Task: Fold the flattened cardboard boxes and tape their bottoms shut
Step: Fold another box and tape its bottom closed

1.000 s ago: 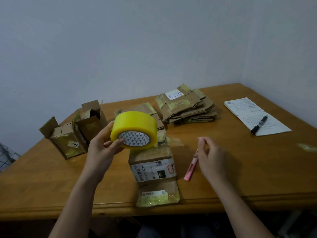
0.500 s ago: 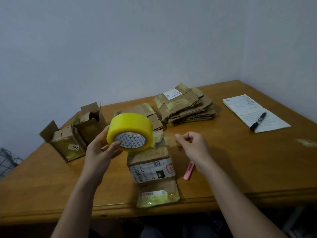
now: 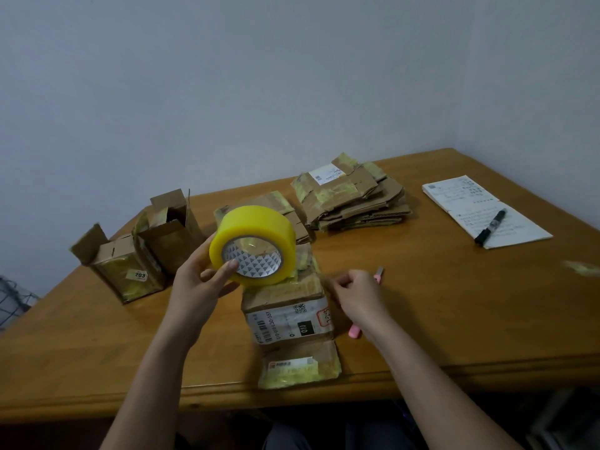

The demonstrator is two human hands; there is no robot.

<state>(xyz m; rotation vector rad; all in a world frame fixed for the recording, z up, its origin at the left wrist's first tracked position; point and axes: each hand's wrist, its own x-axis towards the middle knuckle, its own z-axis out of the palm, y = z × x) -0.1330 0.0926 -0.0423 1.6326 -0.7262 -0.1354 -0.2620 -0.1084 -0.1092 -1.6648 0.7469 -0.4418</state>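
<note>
The cardboard box (image 3: 289, 315) in hand lies on its side near the front edge of the desk (image 3: 454, 303), its long axis running from the person toward the wall, its labelled face up and a loose flap with yellowed old tape sticking out toward the person. It looks light and fairly stiff, though worn corrugated board dents easily, so it is best held by the side walls, near the corners, rather than by the flaps. Just above its far end the left hand (image 3: 198, 284) grips the yellow tape roll (image 3: 252, 249), thumb across the core's rim and fingers behind; the roll's hole faces the camera (the tape's free end cannot be made out). The right hand (image 3: 355, 295) hovers beside the box's right wall with fingers curled, apparently holding nothing, partly hiding a pink cutter (image 3: 355, 332) on the desk. Farther out, two folded boxes (image 3: 152, 248) stand at the left, a stack of flattened boxes (image 3: 354, 199) lies at the back, and a marker (image 3: 490, 226) rests on a notepad (image 3: 519, 232).
</note>
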